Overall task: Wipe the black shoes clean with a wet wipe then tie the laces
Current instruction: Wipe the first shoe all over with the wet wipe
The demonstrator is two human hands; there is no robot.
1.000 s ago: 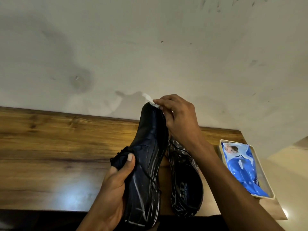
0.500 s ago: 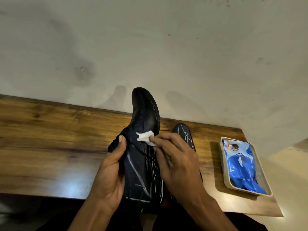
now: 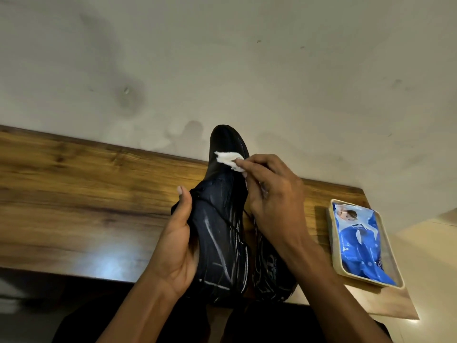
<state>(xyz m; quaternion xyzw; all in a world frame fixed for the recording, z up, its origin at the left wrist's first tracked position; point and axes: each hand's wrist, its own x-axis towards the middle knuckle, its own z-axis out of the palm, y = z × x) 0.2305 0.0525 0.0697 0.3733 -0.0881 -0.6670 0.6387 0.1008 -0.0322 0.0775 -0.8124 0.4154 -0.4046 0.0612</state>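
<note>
l hand (image 3: 180, 246) grips shoe (image 3: 222, 233) | r hand (image 3: 272, 194) presses wipe (image 3: 228, 158) on toe

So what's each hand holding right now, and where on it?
The left hand grips the raised black shoe along its side, by the collar. The right hand pinches the wet wipe at its edge, against the toe.

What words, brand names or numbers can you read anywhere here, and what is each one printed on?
Nothing here can be read with certainty.
Second black shoe: pale lettering on its side, too blurred to read.
Blue wet wipe packet in the cream tray: white print near its lower edge, cut off and too small to read; the rest is a picture, not text.
Held black shoe: only pale streaks, no lettering.
</note>
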